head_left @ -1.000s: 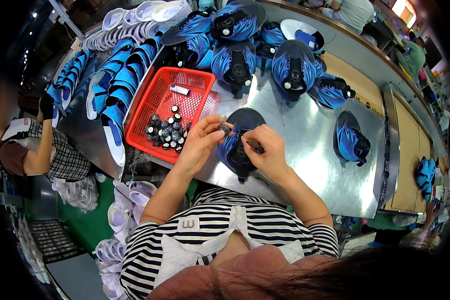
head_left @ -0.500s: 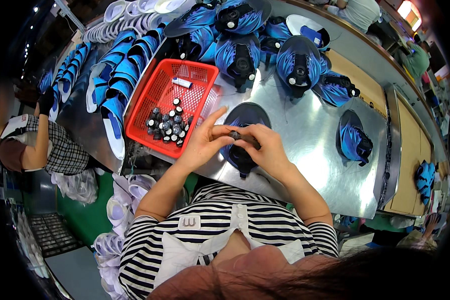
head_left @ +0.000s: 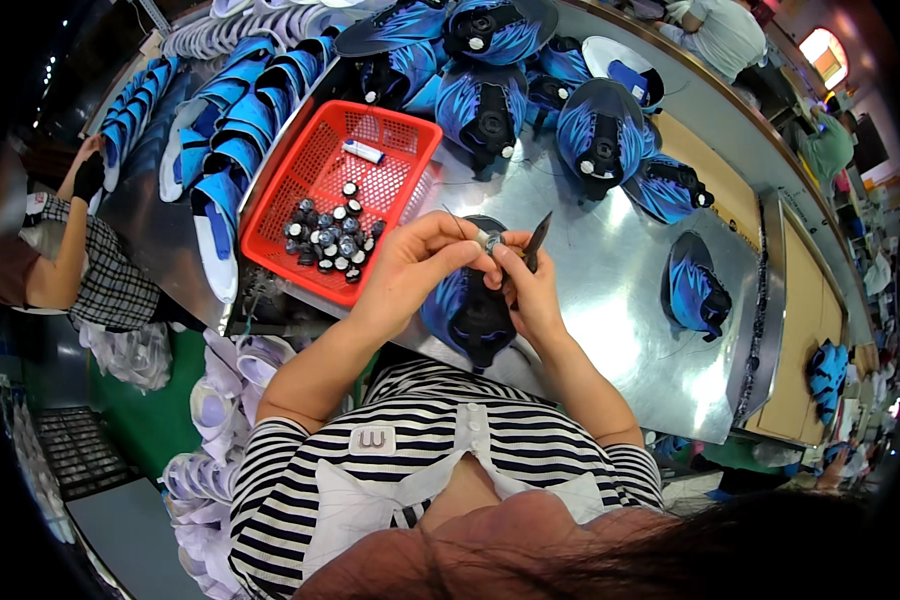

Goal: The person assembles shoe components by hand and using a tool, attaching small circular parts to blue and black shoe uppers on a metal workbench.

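Observation:
Over a blue and black shoe upper (head_left: 460,315), both my hands meet at a small round lacing dial (head_left: 491,243). My left hand (head_left: 420,265) is closed, pinching the dial between thumb and fingers, and a thin dark lace runs up from it. My right hand (head_left: 532,295) is closed too, with thumb and fingertips at the dial's other side. A dark pointed tool (head_left: 538,242) sticks up out of the right hand; its exact kind is unclear. The fingers partly cover the dial, and the hands hide some of the upper.
Left of my hands, a red plastic basket (head_left: 395,178) holds several loose dials (head_left: 328,238) and a white marker (head_left: 363,152). More blue uppers (head_left: 600,135) lie at the back, and one upper (head_left: 697,285) to the right. A co-worker (head_left: 65,255) stands at far left.
The dark tool, earlier lying low within my right fingers, now points upward. The dial has been raised a little and turned, and the upper beneath shows more on its left side.

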Tool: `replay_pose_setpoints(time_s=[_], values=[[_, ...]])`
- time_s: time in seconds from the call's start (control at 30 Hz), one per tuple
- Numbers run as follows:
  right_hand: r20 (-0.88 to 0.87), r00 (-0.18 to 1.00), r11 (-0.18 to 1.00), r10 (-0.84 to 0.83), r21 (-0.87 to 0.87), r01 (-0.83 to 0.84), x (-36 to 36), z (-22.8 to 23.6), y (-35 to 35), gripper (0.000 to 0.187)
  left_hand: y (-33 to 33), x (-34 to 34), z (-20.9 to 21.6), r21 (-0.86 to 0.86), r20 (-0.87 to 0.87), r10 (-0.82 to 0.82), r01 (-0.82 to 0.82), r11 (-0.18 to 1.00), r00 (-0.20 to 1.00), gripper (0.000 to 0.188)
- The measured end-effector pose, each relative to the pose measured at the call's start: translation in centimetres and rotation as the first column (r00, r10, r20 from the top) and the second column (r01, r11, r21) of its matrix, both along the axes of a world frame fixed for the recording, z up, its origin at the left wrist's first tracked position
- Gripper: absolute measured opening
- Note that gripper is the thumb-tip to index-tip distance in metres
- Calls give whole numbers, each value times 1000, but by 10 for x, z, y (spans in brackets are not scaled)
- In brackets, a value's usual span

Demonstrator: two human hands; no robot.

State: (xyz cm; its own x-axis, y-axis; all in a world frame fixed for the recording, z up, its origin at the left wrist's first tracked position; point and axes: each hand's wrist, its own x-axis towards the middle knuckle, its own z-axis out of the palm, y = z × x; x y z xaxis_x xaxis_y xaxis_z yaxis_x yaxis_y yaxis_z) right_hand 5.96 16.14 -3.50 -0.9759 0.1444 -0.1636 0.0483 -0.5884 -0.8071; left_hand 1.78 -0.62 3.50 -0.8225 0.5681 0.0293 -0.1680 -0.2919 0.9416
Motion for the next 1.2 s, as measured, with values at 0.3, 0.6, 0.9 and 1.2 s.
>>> replay_pose_setpoints(time_s=[0.3, 0.6, 0.9, 1.2], values=[[-19, 1000, 997, 2, -77, -4, 11, 20, 20, 18, 8, 0, -29, 51, 192, -163, 156, 986, 968, 11], [-11, 997, 976, 72, -207, -73, 4, 21, 14, 16, 7, 5, -31, -386, -593, 83, -374, 843, 801, 10], [43, 991, 983, 124, -139, -117, 4, 17, 12, 18, 10, -1, -31, -460, -595, 5, -346, 818, 803, 7], [-67, 969, 812, 239, 560, -162, 10, 35, 18, 24, -5, -3, -46, -209, 16, -165, 165, 964, 986, 20]])
